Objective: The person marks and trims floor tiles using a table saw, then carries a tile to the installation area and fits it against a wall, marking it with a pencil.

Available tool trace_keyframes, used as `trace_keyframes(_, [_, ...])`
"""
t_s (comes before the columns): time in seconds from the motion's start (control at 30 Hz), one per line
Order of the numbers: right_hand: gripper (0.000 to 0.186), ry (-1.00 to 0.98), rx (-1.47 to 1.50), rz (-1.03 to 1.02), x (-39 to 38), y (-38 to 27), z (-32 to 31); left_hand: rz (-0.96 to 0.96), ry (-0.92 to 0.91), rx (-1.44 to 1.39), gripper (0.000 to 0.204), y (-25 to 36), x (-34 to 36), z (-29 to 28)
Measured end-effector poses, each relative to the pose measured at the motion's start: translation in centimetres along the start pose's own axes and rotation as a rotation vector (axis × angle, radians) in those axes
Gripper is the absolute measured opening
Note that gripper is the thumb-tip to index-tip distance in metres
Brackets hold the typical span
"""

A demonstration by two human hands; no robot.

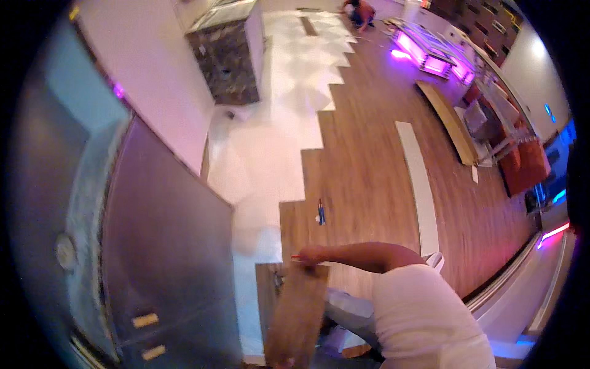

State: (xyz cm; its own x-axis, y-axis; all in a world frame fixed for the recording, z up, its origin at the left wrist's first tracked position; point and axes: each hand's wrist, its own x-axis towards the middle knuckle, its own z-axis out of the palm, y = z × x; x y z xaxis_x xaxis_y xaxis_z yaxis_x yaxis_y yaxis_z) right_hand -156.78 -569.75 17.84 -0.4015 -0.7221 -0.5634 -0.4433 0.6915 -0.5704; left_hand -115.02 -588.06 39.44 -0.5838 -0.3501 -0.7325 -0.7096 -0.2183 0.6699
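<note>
My right arm, in a white sleeve, reaches in from the lower right. At its end my right hand (312, 254) is closed at the top end of a brown wood-look floor plank (297, 310). A thin red stick-like item (295, 257) pokes out beside the fingers. The plank slants down to the picture's lower edge, in front of my grey-clad leg (350, 309). A blurred patch at its lower end may be my left hand, but the fingers cannot be made out. Beyond my right hand, a blue-handled tool (321, 212) lies on the laid wood-look floor (362, 178).
White underlay (264, 160) meets the flooring in a stepped edge. A dark cabinet (172, 246) stands at left, a dark stone-patterned block (227, 58) beyond it. A pale plank (416, 184) and a long board (445, 120) lie right. Another person (359, 13) crouches far off near purple-lit furniture (430, 52).
</note>
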Motion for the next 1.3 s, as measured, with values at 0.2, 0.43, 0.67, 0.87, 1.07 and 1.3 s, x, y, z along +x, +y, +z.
trace_keyframes(0.2, [0.040, 0.602, 0.299, 0.679, -37.8, 6.9, -6.4, 0.075, -0.342, 0.122, 0.055, 13.5, -7.1, 9.7])
trace_keyframes(0.43, [0.034, 0.894, 1.276, 0.953, -63.5, 6.2, 6.0, 0.097, -0.680, 0.256, 0.056, 19.8, -14.0, 23.8])
trace_keyframes(0.67, [0.053, 0.830, 2.271, 0.292, -67.9, -2.2, 5.2, -0.158, -0.900, 0.239, 0.062, 19.5, -19.7, 40.8])
trace_keyframes(0.87, [0.034, 1.177, 2.630, 0.228, -76.1, 3.6, -2.7, -0.536, -0.948, 0.247, 0.043, 20.7, -22.3, 58.7])
trace_keyframes(1.07, [0.043, 1.766, 2.558, 0.614, -93.8, 7.0, -4.0, 0.750, -1.305, 1.698, 0.066, 26.7, -19.8, 73.0])
trace_keyframes(1.3, [0.029, 2.004, 2.530, 0.744, -102.5, 10.2, 1.7, 0.118, -0.848, 1.353, 0.047, 21.0, 2.7, 74.2])
